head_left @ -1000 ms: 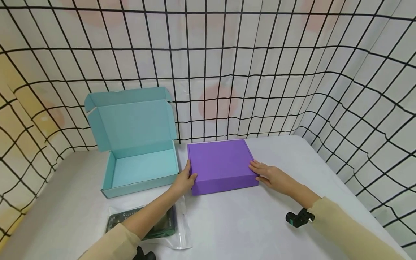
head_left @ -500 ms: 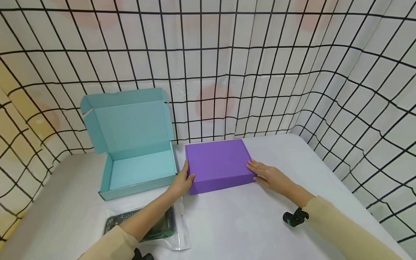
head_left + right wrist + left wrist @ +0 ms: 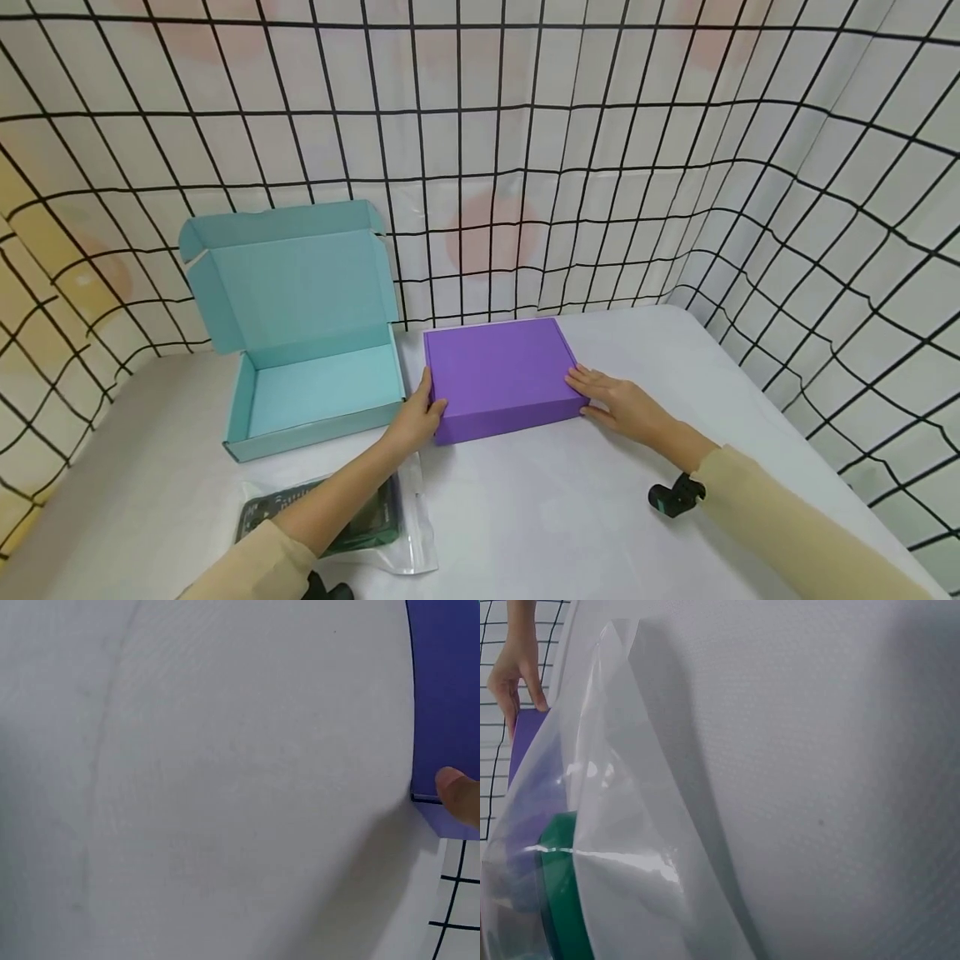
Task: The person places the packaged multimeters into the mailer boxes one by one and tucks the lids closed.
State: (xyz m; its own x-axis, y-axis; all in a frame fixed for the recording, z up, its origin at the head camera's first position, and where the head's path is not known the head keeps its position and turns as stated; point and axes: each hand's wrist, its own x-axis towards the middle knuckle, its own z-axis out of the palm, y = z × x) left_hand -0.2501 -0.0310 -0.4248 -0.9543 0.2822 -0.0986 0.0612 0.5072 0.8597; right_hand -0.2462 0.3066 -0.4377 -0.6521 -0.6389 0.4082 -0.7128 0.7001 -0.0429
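Observation:
A closed purple cardboard box (image 3: 498, 367) lies flat on the table in the head view. My left hand (image 3: 414, 421) touches its left side, the fingers along that side and the thumb at the front left corner. On the opposite side, my right hand (image 3: 618, 404) lies with straight fingers at the right edge and its thumb at the front corner. The right wrist view shows that thumb (image 3: 459, 796) against the purple front face. Left of the purple box stands an open teal box (image 3: 322, 392), its lid raised and its inside bare.
A clear plastic bag (image 3: 416, 525) with a dark green item (image 3: 367, 533) in it lies under my left forearm. Black grid netting (image 3: 480, 175) rises behind the boxes and along both sides of the white table (image 3: 525, 517).
The whole head view has shifted slightly, so everything appears a little further left. Both hands stay at the purple box's sides, and the box keeps its place beside the teal one.

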